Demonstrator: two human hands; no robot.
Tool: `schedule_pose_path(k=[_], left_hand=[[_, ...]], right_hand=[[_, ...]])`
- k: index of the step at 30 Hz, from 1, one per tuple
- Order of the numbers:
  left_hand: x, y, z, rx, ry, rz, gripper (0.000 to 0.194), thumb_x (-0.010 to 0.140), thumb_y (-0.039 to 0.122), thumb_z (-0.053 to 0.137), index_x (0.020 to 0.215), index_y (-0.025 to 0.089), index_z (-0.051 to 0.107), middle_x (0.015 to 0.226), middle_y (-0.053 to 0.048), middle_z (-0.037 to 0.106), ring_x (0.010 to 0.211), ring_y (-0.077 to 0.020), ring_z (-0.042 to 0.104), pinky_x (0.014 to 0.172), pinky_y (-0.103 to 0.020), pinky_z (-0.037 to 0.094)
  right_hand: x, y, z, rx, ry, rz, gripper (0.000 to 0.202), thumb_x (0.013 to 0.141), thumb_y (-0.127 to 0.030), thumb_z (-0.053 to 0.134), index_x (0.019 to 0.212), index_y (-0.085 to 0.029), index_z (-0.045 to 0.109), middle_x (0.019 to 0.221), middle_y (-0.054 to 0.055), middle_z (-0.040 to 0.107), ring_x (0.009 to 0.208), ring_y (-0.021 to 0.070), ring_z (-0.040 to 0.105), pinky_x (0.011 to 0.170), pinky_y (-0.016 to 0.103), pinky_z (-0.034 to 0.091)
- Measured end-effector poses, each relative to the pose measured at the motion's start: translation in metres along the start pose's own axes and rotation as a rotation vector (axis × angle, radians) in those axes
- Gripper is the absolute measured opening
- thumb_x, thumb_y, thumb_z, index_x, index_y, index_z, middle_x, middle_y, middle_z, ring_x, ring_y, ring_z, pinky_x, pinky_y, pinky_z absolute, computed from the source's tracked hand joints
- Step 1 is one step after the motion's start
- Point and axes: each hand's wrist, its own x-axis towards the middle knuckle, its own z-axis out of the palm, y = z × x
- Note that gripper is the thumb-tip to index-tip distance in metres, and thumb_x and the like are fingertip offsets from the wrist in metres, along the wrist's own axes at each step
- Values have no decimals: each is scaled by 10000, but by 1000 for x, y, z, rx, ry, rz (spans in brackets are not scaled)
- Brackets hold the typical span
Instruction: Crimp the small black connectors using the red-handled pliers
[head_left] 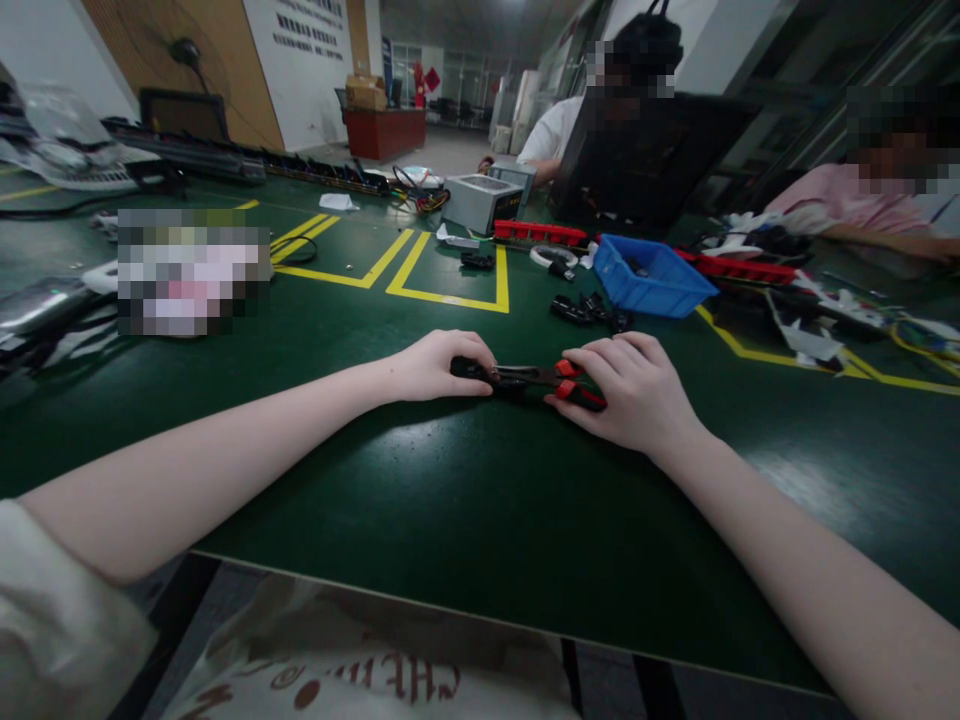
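Note:
My right hand (pixel 630 390) is closed around the red and black handles of a pair of pliers (pixel 576 385), whose jaws point left. Between the thumb and fingers of my left hand (pixel 442 368) is a small black part (pixel 471 370); its exact kind is too dark to make out. The tips of the plier jaws meet this part beside my left fingertips. Both hands are low over the green tabletop (pixel 465 510). Several similar black parts (pixel 581 308) lie beyond my right hand, next to a blue bin (pixel 652 275).
A grey power supply box (pixel 480 203) with cables stands farther back. Red trays (pixel 540 233) and a roll of white tape (pixel 553 257) lie near the bin. Yellow tape lines mark the table. Two people sit across it, one behind a dark monitor (pixel 645 160). Loose wires lie at right.

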Motion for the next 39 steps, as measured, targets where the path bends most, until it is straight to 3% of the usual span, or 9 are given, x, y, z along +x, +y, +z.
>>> schedule_pose_path(k=[20, 27, 39], left_hand=[[1, -2, 0, -28, 5, -21, 189, 850, 277, 703, 996, 157, 693, 1103, -75, 681, 1041, -183, 648, 965, -369, 491], [0, 2, 0, -27, 18, -28, 166, 856, 289, 684, 969, 168, 689, 1092, -70, 685, 1028, -189, 646, 953, -393, 494], [0, 3, 1, -14, 25, 3, 169, 853, 300, 688, 943, 157, 675, 1077, -67, 645, 973, -176, 617, 880, -360, 502]], right_hand=[[3, -1, -2, -53, -15, -8, 356, 896, -505, 521, 1003, -189, 646, 936, 109, 704, 870, 264, 617, 902, 452, 374], [3, -2, -3, -31, -9, 26, 261, 868, -366, 547, 1030, -199, 664, 962, 103, 714, 906, 278, 631, 956, 492, 383], [2, -1, -1, -42, -4, 8, 234, 840, -302, 546, 1013, -201, 668, 935, 90, 713, 872, 267, 635, 1018, 519, 365]])
